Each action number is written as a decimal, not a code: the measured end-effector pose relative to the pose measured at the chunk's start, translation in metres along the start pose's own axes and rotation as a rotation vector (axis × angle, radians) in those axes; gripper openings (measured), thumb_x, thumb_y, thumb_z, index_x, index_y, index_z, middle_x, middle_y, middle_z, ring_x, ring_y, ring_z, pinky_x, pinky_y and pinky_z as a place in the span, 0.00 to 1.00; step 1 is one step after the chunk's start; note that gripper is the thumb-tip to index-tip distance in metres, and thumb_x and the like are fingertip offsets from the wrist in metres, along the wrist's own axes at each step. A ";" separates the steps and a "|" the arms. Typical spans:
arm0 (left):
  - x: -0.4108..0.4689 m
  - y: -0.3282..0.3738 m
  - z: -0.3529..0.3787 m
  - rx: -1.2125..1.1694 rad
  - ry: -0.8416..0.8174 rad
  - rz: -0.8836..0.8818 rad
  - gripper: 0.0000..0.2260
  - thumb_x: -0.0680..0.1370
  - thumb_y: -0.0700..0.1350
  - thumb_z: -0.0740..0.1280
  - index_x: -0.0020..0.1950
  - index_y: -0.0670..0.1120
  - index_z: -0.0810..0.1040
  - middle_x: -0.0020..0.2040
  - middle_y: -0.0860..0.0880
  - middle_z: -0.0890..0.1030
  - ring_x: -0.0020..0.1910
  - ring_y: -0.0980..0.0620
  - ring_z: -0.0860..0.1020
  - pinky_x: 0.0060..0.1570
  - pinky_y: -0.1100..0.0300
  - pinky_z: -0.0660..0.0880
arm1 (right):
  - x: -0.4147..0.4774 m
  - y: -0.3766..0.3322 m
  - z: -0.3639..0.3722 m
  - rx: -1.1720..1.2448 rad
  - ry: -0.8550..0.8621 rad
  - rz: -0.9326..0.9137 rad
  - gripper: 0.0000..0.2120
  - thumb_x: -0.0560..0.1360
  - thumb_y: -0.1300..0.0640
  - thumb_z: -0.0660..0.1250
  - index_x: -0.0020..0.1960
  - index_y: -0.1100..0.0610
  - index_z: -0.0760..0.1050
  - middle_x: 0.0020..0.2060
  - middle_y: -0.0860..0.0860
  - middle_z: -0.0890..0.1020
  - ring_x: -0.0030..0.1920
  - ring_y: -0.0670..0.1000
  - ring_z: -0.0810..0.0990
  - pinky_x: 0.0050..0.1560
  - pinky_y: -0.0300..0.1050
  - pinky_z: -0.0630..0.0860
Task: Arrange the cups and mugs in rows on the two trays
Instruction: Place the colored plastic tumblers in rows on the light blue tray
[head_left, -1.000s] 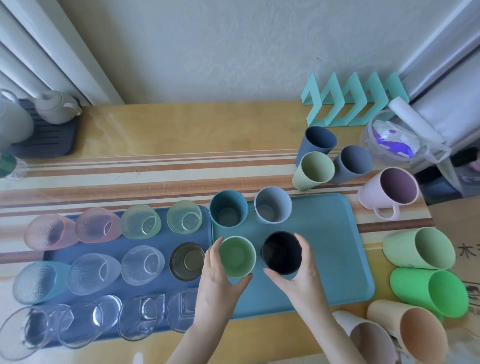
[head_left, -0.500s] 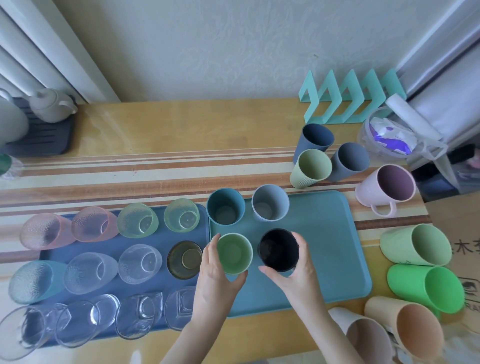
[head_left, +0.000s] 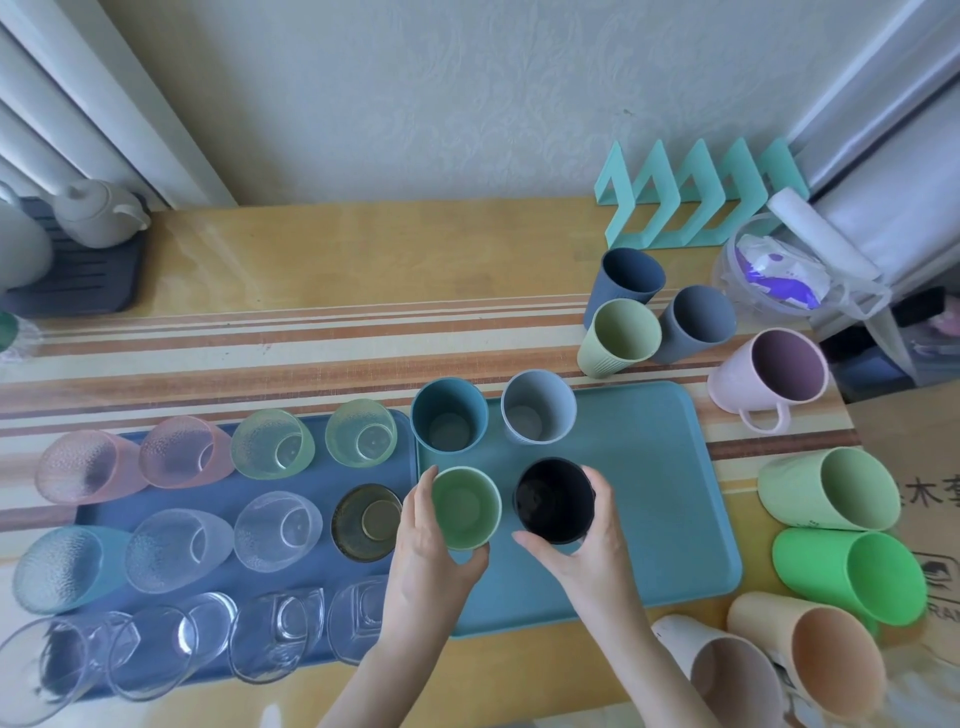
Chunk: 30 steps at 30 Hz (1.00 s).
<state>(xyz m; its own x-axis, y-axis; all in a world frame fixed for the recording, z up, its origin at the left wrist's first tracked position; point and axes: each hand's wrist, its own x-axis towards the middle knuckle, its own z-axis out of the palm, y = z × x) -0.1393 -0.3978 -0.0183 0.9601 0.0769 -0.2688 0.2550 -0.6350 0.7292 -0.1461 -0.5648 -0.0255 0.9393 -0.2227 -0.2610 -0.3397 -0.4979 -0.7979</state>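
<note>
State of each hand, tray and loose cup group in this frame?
left hand: gripping green cup
right hand: gripping black cup
blue tray: filled with glasses
teal tray: four upright cups, right side bare
pink mug: off trays

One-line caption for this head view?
Left hand holds a green cup, right hand a black cup, on the teal tray.

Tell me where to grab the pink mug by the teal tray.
Take the pink mug by its loop handle, coming from the near side: the handle faces the person, and the mug stands upright and apart from its neighbours.
</note>
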 end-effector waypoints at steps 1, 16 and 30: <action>0.001 0.000 0.000 0.001 0.005 0.000 0.39 0.66 0.42 0.75 0.73 0.45 0.58 0.63 0.49 0.70 0.63 0.49 0.69 0.55 0.66 0.63 | 0.000 0.000 0.000 0.003 0.002 0.000 0.42 0.61 0.47 0.78 0.68 0.51 0.60 0.64 0.47 0.71 0.64 0.46 0.69 0.56 0.21 0.63; 0.001 0.000 -0.002 0.032 -0.005 0.004 0.41 0.67 0.43 0.74 0.74 0.45 0.55 0.63 0.48 0.70 0.64 0.49 0.69 0.58 0.66 0.63 | 0.000 -0.002 -0.001 -0.003 -0.017 0.008 0.42 0.61 0.46 0.78 0.69 0.51 0.60 0.65 0.47 0.70 0.64 0.45 0.69 0.55 0.21 0.64; -0.020 0.033 -0.043 0.188 0.077 0.272 0.45 0.61 0.49 0.79 0.73 0.45 0.59 0.69 0.43 0.69 0.68 0.49 0.63 0.68 0.66 0.56 | -0.011 -0.016 -0.037 -0.025 -0.045 0.032 0.50 0.58 0.29 0.69 0.73 0.44 0.52 0.67 0.37 0.61 0.68 0.38 0.60 0.63 0.31 0.60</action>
<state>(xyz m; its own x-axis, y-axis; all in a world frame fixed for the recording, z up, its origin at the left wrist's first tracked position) -0.1453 -0.3868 0.0384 0.9977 -0.0617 -0.0269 -0.0304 -0.7700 0.6373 -0.1533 -0.5852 0.0097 0.9289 -0.2012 -0.3110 -0.3704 -0.5124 -0.7748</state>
